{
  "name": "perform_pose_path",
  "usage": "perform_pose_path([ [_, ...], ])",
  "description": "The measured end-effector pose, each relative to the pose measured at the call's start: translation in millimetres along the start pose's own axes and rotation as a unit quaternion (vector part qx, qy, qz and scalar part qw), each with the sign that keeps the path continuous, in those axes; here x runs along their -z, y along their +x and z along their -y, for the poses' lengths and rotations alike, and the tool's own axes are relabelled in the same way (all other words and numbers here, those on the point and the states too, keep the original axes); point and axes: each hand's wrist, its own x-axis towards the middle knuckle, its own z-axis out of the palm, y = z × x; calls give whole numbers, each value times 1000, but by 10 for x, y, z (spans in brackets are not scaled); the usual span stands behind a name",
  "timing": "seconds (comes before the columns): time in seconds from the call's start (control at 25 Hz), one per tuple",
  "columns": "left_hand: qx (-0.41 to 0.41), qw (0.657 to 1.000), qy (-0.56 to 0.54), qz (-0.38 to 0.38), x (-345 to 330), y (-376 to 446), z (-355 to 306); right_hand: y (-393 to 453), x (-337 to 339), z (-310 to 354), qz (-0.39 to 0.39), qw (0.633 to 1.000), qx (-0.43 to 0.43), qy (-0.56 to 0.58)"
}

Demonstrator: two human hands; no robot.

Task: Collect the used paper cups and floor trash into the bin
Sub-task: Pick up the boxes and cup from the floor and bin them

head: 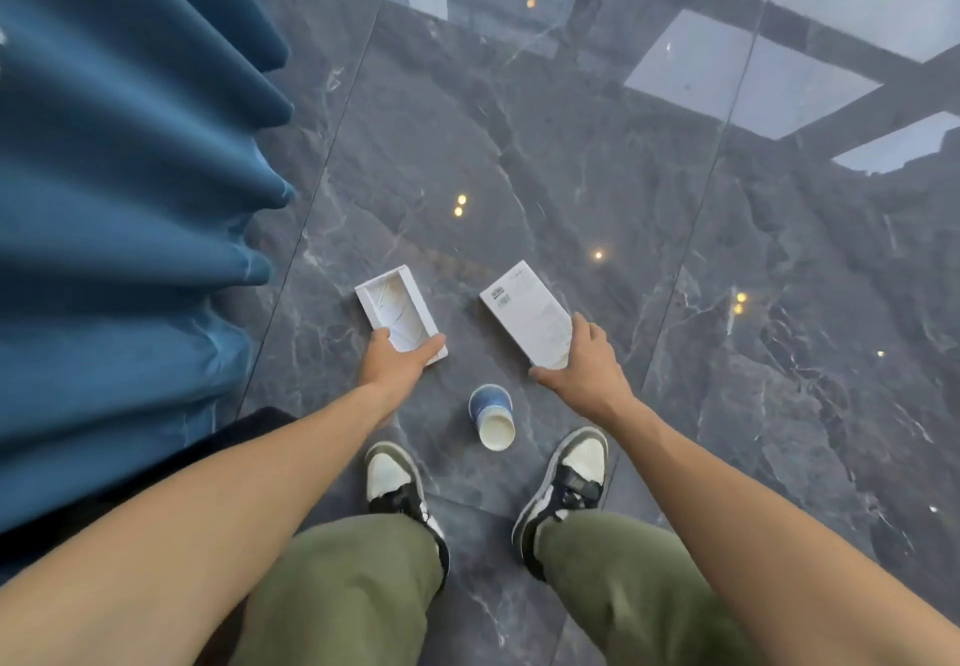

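Between both hands, paper cup [492,417], on its side

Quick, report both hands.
Left hand: grips the open box tray.
Right hand: grips the white box lid.
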Motion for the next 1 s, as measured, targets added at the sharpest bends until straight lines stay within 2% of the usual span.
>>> perform_pose_path([
  [0.16, 36, 997, 13, -67, -341, 1102, 267, 934, -499, -257, -27, 999, -15, 31],
  [0.24, 84, 990, 36, -103, -435, 1517, 364, 1279, -704, -359, -38, 999, -14, 32],
  [0.4, 157, 977, 75, -120, -561, 2101, 436, 1774, -1051, -514, -68, 996, -8, -51],
  [0.52, 124, 990, 32, -66, -622, 2368, 387, 1953, -1163, -583, -76, 995, -27, -54],
  [0.64, 88, 987, 88, -98, -738, 2377, 217, 2062, -1089, -652, -76, 994, -45, -63],
  [0.72, 49, 989, 98, -94, -789, 2340, 48, 2091, -1017, -687, -84, 994, -47, -61],
  [0.8, -21, 993, 73, -85, -815, 2416, -63, 2076, -921, -671, -84, 995, -45, 13],
  [0.88, -64, 996, 36, -59, -812, 2373, -165, 2023, -800, -613, -118, 981, -36, 149],
  [1.0, -86, 996, -33, -9, -799, 2148, -316, 1860, -545, -378, -168, 912, -22, 373],
])
